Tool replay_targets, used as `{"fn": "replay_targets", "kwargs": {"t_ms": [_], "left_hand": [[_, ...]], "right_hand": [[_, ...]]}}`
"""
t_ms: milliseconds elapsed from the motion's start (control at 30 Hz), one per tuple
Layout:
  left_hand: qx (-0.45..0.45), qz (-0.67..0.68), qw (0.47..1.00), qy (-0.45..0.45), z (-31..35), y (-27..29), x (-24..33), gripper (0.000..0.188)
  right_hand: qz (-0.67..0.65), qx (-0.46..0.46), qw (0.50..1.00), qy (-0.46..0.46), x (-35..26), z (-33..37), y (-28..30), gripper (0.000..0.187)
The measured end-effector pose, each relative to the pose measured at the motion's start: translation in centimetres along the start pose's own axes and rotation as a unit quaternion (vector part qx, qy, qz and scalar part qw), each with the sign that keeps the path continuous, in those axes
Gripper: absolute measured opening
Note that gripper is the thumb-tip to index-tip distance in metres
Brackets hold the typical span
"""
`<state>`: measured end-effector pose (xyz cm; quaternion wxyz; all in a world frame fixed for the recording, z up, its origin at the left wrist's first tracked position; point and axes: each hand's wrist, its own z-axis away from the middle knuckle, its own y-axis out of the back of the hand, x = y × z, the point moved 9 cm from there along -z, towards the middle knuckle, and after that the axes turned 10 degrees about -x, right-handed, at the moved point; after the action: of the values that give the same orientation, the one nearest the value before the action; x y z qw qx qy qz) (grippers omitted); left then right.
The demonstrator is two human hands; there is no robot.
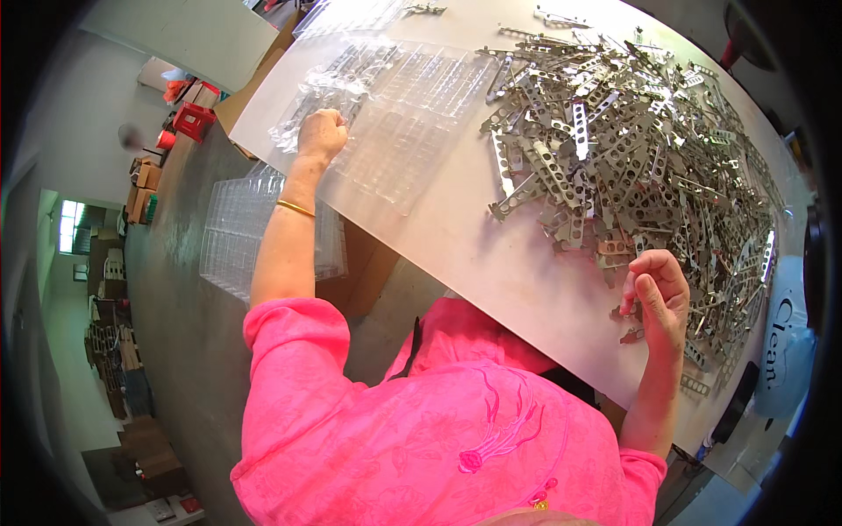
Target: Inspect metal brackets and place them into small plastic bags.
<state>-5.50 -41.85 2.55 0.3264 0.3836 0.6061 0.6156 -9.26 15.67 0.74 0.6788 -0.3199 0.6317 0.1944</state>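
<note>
Metal strips near right hand; trays near left hand

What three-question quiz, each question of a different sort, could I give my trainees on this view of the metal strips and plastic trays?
1. True or false: the right hand is closer to the heap of perforated metal strips than the left hand is.
2. Multiple choice: what colour is the bangle? A, blue; B, gold; C, black.
3. Short answer: on which side of the heap do the clear plastic compartment trays lie?

Key: 1. True. 2. B. 3. Left.
</note>
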Motion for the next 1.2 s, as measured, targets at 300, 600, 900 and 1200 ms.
{"fn": "replay_targets", "kwargs": {"t_ms": [300,600,900,1200], "left_hand": [[-0.052,-0.06,0.997,0.025,-0.3,-0.8,0.8,0.016],[-0.084,-0.095,0.992,0.023,-0.8,-1.1,1.8,0.018],[-0.084,-0.083,0.993,0.018,-0.6,-1.0,1.4,0.019],[0.177,0.101,0.95,-0.238,10.4,4.6,19.5,0.008]], "right_hand": [[-0.001,-0.01,1.0,-0.011,0.0,0.2,0.1,0.026],[0.002,-0.012,1.0,-0.006,0.2,0.1,0.0,0.025],[-0.012,-0.013,1.0,-0.008,-0.1,0.0,-0.2,0.025],[-0.007,-0.031,0.999,-0.021,0.1,0.2,-0.5,0.026]]}}
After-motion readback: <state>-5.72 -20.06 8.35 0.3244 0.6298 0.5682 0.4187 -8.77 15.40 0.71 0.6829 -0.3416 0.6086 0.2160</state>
